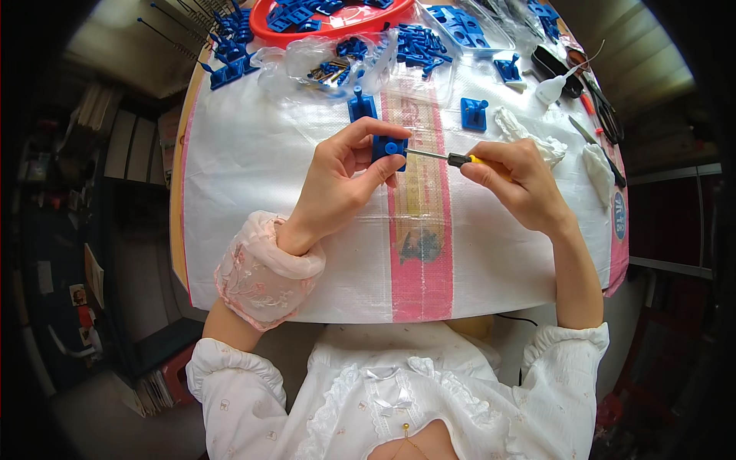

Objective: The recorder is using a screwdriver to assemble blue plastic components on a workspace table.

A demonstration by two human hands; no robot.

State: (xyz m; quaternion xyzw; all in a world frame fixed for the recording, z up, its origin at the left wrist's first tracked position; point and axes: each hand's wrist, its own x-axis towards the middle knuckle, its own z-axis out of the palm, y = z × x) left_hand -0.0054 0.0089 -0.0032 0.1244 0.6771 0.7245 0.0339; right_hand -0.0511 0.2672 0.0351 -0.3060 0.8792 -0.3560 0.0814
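Between the thumb and fingers of my left hand (343, 172) is a small blue plastic block (390, 149) with a round boss on its face. My right hand (521, 184) grips a screwdriver (458, 160) by its black and yellow handle. The metal shaft points left, and its tip meets the right side of the block; whether it sits on a screw is too small to tell. Just beyond my left fingers stands a blue piece with an upright peg (362, 104). A similar blue pegged piece (474, 114) lies farther right, beyond the screwdriver.
Along the far side are a red basin (333, 32) of blue parts, clear bags (291, 69) with blue parts and metal pins, and a clear tray (491, 47). At right lie a white dropper bottle (550, 90), scissors (606, 111), a knife (602, 153) and crumpled white gloves (529, 134).
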